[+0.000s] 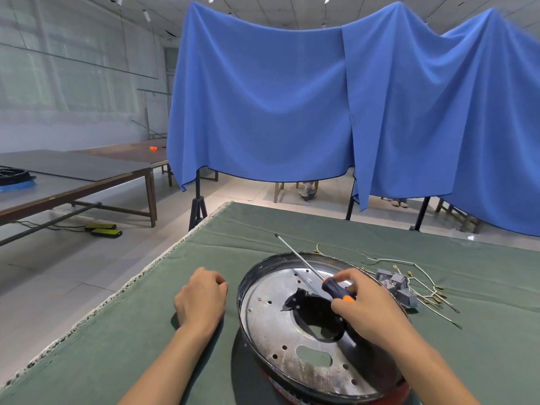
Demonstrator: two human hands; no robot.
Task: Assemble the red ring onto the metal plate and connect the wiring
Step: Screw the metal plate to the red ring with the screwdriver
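A round metal plate [271, 331] with a dark rim lies on the green-covered table. A red ring [292, 394] shows as a red edge under the plate's near side. My right hand [368, 305] grips the black and orange handle of a long screwdriver [336, 286] over the plate; its shaft points away to the upper left. My left hand [201, 296] rests on the cloth left of the plate, fingers curled, holding nothing. White wires with terminals [426, 287] and grey connector blocks [397, 285] lie right of the plate.
The table's left edge [140, 279] runs diagonally, with floor beyond it. Blue cloth screens [292, 112] on stands hang behind the table. Long wooden tables [73, 176] stand at the far left.
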